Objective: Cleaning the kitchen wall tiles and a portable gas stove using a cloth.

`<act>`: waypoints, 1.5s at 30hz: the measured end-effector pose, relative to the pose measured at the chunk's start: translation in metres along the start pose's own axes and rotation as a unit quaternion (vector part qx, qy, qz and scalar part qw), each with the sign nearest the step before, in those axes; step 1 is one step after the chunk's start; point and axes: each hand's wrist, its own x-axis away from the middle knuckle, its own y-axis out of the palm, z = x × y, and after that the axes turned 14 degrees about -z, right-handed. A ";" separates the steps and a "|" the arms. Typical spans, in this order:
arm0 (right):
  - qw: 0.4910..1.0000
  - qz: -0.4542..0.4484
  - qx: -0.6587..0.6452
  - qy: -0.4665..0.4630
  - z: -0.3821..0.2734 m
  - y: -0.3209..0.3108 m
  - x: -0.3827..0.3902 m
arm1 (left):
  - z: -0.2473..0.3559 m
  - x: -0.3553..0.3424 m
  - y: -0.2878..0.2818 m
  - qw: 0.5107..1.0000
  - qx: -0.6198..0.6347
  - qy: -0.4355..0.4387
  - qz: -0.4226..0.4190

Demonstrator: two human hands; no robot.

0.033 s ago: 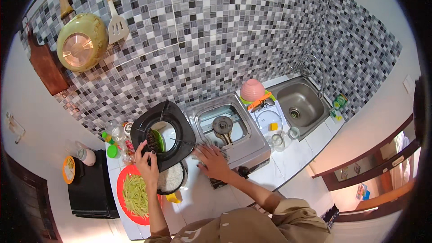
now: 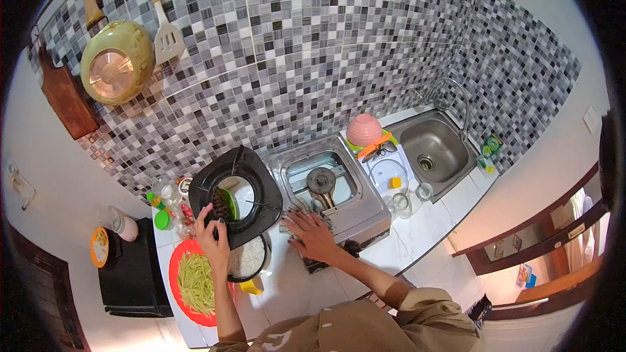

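A mosaic-tiled kitchen counter point(image 2: 430, 221) is seen from above. The black pan point(image 2: 236, 197) is gripped at its near rim by the left hand point(image 2: 213, 234). The right hand point(image 2: 313, 234) is laid flat, fingers spread, on the stove point(image 2: 332, 189). A red plate point(image 2: 192, 283) lies below the pan.

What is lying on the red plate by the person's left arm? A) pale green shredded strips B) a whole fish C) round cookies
A: the red plate under the left hand is heaped with thin pale green shredded strips.
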 end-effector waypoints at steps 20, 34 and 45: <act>0.937 0.195 0.019 0.288 0.063 -0.033 0.068 | 0.018 -0.001 0.018 1.000 0.024 0.003 -0.020; 0.936 0.212 -0.002 0.282 0.176 -0.046 -0.013 | 0.008 -0.006 0.013 1.000 -0.015 -0.003 -0.022; 0.966 0.049 0.061 0.246 0.192 -0.024 -0.169 | -0.001 -0.001 0.006 0.999 -0.024 -0.019 0.011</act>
